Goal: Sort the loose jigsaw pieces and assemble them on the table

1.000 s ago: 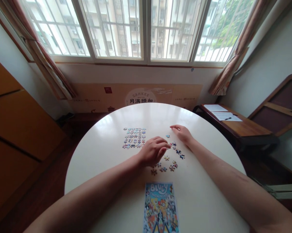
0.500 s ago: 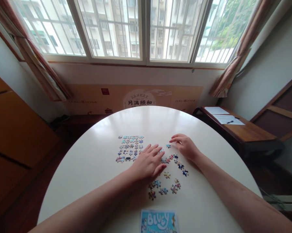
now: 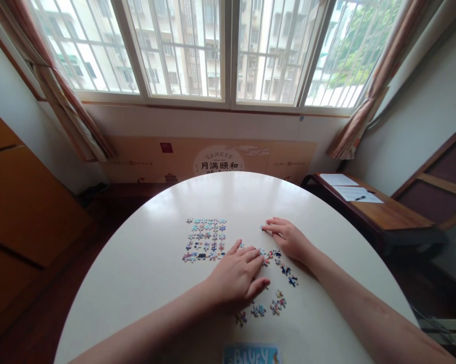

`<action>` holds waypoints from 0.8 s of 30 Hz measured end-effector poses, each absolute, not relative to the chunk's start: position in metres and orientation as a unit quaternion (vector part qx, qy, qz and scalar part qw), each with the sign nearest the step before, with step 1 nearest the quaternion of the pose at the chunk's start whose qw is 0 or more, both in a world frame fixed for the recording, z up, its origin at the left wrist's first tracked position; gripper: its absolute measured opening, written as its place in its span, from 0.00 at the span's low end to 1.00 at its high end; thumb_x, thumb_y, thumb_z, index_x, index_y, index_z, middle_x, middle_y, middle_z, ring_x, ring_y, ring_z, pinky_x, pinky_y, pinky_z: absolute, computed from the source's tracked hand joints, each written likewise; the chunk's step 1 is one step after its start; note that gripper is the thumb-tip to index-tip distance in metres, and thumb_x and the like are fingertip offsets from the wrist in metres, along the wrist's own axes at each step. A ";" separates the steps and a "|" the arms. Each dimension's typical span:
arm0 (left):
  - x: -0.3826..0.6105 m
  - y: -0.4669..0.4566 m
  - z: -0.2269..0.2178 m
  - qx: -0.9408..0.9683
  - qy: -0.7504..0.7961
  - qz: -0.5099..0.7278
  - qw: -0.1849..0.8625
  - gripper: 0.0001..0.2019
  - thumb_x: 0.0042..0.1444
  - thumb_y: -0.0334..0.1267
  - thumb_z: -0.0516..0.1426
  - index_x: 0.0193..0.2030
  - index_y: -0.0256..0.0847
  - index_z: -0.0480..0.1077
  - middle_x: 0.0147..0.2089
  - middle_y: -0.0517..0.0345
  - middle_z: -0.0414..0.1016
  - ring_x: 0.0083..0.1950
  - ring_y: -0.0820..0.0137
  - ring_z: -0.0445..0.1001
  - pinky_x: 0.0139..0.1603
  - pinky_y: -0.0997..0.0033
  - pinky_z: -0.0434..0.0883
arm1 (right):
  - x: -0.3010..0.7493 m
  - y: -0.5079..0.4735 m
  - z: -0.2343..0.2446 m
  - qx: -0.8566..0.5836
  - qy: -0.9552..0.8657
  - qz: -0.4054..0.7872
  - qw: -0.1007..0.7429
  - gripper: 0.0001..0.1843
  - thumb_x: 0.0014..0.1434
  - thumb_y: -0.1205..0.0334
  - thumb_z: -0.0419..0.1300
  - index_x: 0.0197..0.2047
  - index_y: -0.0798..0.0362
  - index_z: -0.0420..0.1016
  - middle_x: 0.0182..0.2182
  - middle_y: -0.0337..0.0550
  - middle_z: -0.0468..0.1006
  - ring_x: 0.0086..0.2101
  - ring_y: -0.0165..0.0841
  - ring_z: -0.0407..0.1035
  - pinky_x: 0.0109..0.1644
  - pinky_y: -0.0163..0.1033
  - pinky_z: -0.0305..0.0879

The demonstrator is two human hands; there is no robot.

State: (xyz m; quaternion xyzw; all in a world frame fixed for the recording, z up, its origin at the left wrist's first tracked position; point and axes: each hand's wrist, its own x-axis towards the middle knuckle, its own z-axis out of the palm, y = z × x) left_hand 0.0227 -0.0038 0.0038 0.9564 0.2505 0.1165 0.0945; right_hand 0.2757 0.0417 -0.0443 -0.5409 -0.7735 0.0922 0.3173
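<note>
Two hands were there: one left hand (image 3: 236, 277) and one right hand (image 3: 288, 240). One table (image 3: 136, 273) bore five puzzle rows (image 3: 207, 235), one blue printed sheet (image 3: 251, 355) and loose pieces (image 3: 258, 310) too crowded to count. Beyond were two curtains (image 3: 63, 101), four window panes (image 3: 182, 50), one printed panel (image 3: 182, 156) and two paper sheets (image 3: 344, 192).

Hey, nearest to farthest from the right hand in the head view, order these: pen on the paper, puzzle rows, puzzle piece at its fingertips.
1. Puzzle piece, just left of the right hand.
2. Puzzle rows, farther left on the white table.
3. Pen, far right, on the paper.
</note>
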 end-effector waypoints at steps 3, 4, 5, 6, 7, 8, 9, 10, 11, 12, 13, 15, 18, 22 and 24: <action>0.020 -0.002 0.004 0.947 0.283 0.133 0.073 0.26 0.69 0.53 0.44 0.61 0.38 0.68 0.65 0.43 0.68 0.68 0.53 0.62 0.71 0.41 0.49 | 0.279 0.048 -0.050 -0.573 -0.748 0.086 0.323 0.19 0.61 0.68 0.55 0.51 0.48 0.82 0.55 0.47 0.78 0.59 0.43 0.66 0.67 0.52 0.60; 0.019 0.000 0.003 0.942 0.301 0.136 0.066 0.27 0.69 0.54 0.43 0.61 0.37 0.67 0.65 0.42 0.68 0.69 0.52 0.61 0.71 0.41 0.49 | 0.280 0.050 -0.051 -0.590 -0.734 0.079 0.326 0.19 0.60 0.67 0.56 0.50 0.48 0.83 0.54 0.47 0.78 0.59 0.43 0.67 0.67 0.52 0.60; 0.018 0.002 0.003 0.936 0.317 0.138 0.061 0.27 0.69 0.54 0.43 0.61 0.36 0.68 0.64 0.41 0.69 0.68 0.52 0.62 0.71 0.40 0.49 | 0.282 0.052 -0.051 -0.608 -0.720 0.071 0.328 0.18 0.60 0.67 0.56 0.49 0.48 0.83 0.54 0.47 0.78 0.58 0.43 0.68 0.66 0.51 0.61; 0.017 0.004 0.002 0.932 0.330 0.138 0.060 0.27 0.69 0.54 0.43 0.60 0.36 0.68 0.63 0.40 0.70 0.68 0.52 0.63 0.71 0.40 0.49 | 0.283 0.053 -0.052 -0.624 -0.706 0.063 0.330 0.18 0.60 0.67 0.56 0.47 0.49 0.84 0.53 0.47 0.79 0.57 0.43 0.69 0.66 0.51 0.62; 0.017 0.006 0.002 0.929 0.338 0.137 0.060 0.27 0.69 0.54 0.43 0.59 0.36 0.68 0.62 0.41 0.71 0.66 0.53 0.64 0.70 0.40 0.50 | 0.284 0.055 -0.052 -0.636 -0.695 0.056 0.331 0.17 0.60 0.67 0.56 0.46 0.49 0.84 0.52 0.47 0.79 0.56 0.43 0.71 0.65 0.51 0.63; 0.016 0.007 0.002 0.928 0.340 0.137 0.062 0.26 0.69 0.54 0.43 0.57 0.36 0.69 0.60 0.41 0.72 0.65 0.54 0.66 0.70 0.40 0.51 | 0.286 0.057 -0.051 -0.645 -0.687 0.051 0.331 0.17 0.60 0.67 0.56 0.45 0.49 0.84 0.52 0.47 0.79 0.54 0.43 0.71 0.64 0.52 0.63; 0.016 0.007 0.002 0.929 0.339 0.138 0.064 0.25 0.69 0.53 0.43 0.56 0.37 0.69 0.58 0.42 0.74 0.63 0.55 0.68 0.70 0.41 0.52 | 0.287 0.058 -0.051 -0.649 -0.683 0.049 0.330 0.16 0.60 0.66 0.56 0.44 0.49 0.85 0.52 0.47 0.80 0.54 0.43 0.72 0.64 0.52 0.64; 0.017 0.007 0.002 0.929 0.336 0.139 0.065 0.24 0.69 0.53 0.44 0.55 0.37 0.69 0.57 0.43 0.74 0.62 0.55 0.69 0.70 0.41 0.53 | 0.288 0.060 -0.050 -0.654 -0.680 0.046 0.329 0.15 0.60 0.66 0.57 0.44 0.49 0.85 0.51 0.47 0.80 0.53 0.43 0.73 0.63 0.51 0.65; 0.017 0.006 0.002 0.930 0.332 0.141 0.065 0.24 0.69 0.53 0.44 0.55 0.37 0.69 0.56 0.43 0.75 0.61 0.56 0.70 0.69 0.42 0.53 | 0.288 0.062 -0.050 -0.658 -0.676 0.044 0.329 0.15 0.60 0.65 0.57 0.43 0.48 0.85 0.50 0.46 0.81 0.52 0.42 0.73 0.62 0.51 0.66; 0.017 0.005 0.002 0.932 0.328 0.142 0.066 0.23 0.69 0.52 0.44 0.55 0.37 0.69 0.55 0.43 0.75 0.60 0.56 0.70 0.69 0.42 0.54 | 0.289 0.064 -0.049 -0.661 -0.674 0.043 0.328 0.14 0.60 0.64 0.58 0.42 0.47 0.85 0.49 0.44 0.81 0.51 0.42 0.74 0.61 0.50 0.67; 0.018 0.004 0.002 0.933 0.323 0.142 0.066 0.23 0.69 0.52 0.45 0.55 0.36 0.69 0.55 0.43 0.75 0.59 0.57 0.70 0.69 0.42 0.54 | 0.289 0.066 -0.048 -0.663 -0.671 0.042 0.328 0.13 0.60 0.64 0.58 0.40 0.47 0.85 0.48 0.43 0.82 0.50 0.41 0.75 0.60 0.49 0.68; 0.018 0.002 0.003 0.937 0.311 0.141 0.069 0.23 0.69 0.52 0.45 0.55 0.37 0.69 0.54 0.44 0.75 0.58 0.57 0.71 0.69 0.43 0.55 | 0.290 0.073 -0.047 -0.665 -0.670 0.040 0.328 0.12 0.59 0.63 0.59 0.38 0.45 0.85 0.46 0.40 0.83 0.48 0.40 0.76 0.59 0.47 0.69; 0.018 0.002 0.002 0.939 0.306 0.141 0.072 0.23 0.69 0.52 0.45 0.56 0.37 0.69 0.55 0.45 0.74 0.59 0.57 0.70 0.69 0.45 0.55 | 0.290 0.085 -0.046 -0.660 -0.675 0.040 0.327 0.11 0.59 0.63 0.60 0.37 0.44 0.85 0.45 0.39 0.83 0.47 0.39 0.76 0.58 0.46 0.69; 0.018 0.004 0.001 0.927 0.331 0.164 0.060 0.25 0.69 0.53 0.44 0.57 0.37 0.68 0.59 0.41 0.72 0.64 0.54 0.66 0.68 0.43 0.56 | 0.289 0.103 -0.047 -0.653 -0.684 0.040 0.324 0.12 0.60 0.63 0.60 0.40 0.45 0.85 0.47 0.41 0.83 0.49 0.40 0.75 0.60 0.46 0.67; 0.018 0.005 0.002 0.924 0.337 0.172 0.056 0.25 0.69 0.53 0.44 0.56 0.37 0.69 0.58 0.42 0.73 0.64 0.53 0.66 0.68 0.43 0.56 | 0.288 0.109 -0.048 -0.651 -0.684 0.041 0.325 0.12 0.61 0.63 0.59 0.42 0.44 0.85 0.48 0.41 0.82 0.50 0.39 0.75 0.61 0.46 0.66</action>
